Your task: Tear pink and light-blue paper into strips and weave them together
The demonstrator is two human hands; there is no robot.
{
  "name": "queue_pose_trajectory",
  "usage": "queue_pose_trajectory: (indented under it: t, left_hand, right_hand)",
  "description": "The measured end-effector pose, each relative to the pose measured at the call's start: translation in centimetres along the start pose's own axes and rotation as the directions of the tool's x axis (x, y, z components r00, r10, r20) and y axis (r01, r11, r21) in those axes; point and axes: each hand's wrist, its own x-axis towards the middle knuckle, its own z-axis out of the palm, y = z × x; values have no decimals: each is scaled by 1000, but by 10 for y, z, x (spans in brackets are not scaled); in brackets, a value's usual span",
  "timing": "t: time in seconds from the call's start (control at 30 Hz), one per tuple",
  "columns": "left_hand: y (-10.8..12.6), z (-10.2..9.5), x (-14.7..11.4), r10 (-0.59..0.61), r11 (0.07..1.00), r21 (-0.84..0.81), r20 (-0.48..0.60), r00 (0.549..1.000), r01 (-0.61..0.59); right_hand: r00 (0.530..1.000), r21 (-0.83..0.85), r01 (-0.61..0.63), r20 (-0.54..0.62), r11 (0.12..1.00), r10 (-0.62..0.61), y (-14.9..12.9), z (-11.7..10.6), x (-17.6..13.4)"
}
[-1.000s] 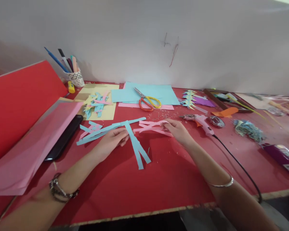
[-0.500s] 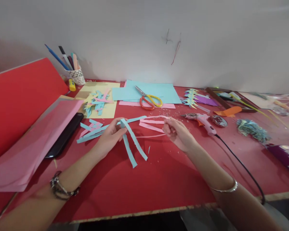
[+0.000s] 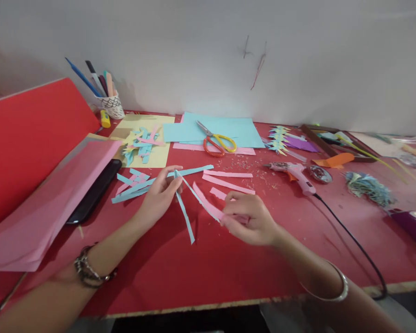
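Note:
My left hand (image 3: 164, 190) pinches a folded light-blue paper strip (image 3: 185, 215) at its fold, with both tails hanging down and apart. In my right hand (image 3: 251, 216) is a pink paper strip (image 3: 207, 203), gripped between thumb and fingers; its free end reaches toward the blue strip and overlaps one tail. Loose pink strips (image 3: 228, 183) lie on the table just beyond my right hand. Behind my left hand rest long blue strips (image 3: 138, 188) and a small woven pink-and-blue piece (image 3: 133, 179).
Scissors (image 3: 215, 138) lie on blue paper sheets (image 3: 249, 132). To the right are a pink glue gun (image 3: 298, 175) with a black cord, a yarn bundle (image 3: 367, 188) and a wooden frame (image 3: 319, 143). At left are a black phone (image 3: 93, 194), pink sheets (image 3: 55, 203) and a pen cup (image 3: 111, 106).
My right hand has come nearer and lower, drawing the pink strip toward the blue one. My left hand stays in place, with the blue strip turned slightly.

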Motion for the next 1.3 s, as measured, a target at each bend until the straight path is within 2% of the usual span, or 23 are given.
queue_pose_trajectory:
  t: [0.13,0.23,0.4,0.5,0.63,0.73,0.83,0.93,1.03,1.13,1.2,1.3]
  left_hand:
    - [2,0,0,-11,1000,11,-15,1000,11]
    - [2,1,-1,-13,1000,4,-13,1000,13]
    - [2,1,-1,-10,1000,-4,-25,1000,10]
    - [1,1,-1,-1,1000,-3,-41,999,1]
    - [-2,1,0,-3,999,-47,-50,999,1]
    - [-4,0,2,-78,975,-212,-54,995,65]
    - [-1,-1,5,-222,858,-479,-15,975,188]
    - [4,-3,7,-308,756,-592,57,950,280]
    - [5,-4,8,-327,755,-579,77,942,309]
    - [0,-5,9,-329,782,-551,28,944,290]
    - [-4,-6,9,-323,822,-499,-10,946,275]
    - [-9,-9,9,-239,925,-313,-40,970,215]
  right_hand:
    - [991,-14,93,101,996,-92,0,5,-2]
    - [986,-45,117,121,992,-111,-3,6,-3]
    - [980,-87,194,59,977,-189,-10,11,-4]
    - [969,-195,246,17,949,-248,-9,14,-5]
    - [967,-305,236,-18,923,-254,-2,13,-3]
    - [982,-283,174,-24,943,-188,3,9,-2]
    - [987,-242,118,-77,963,-141,7,6,-1]
    - [976,-188,52,-198,981,-90,9,3,-2]
    - [949,-152,-27,-315,988,-23,11,0,-2]
    - [911,-156,-85,-412,984,13,10,-2,-3]
    - [899,-193,-63,-437,979,-28,8,-2,-4]
    - [911,-244,74,-378,967,-165,5,1,-4]
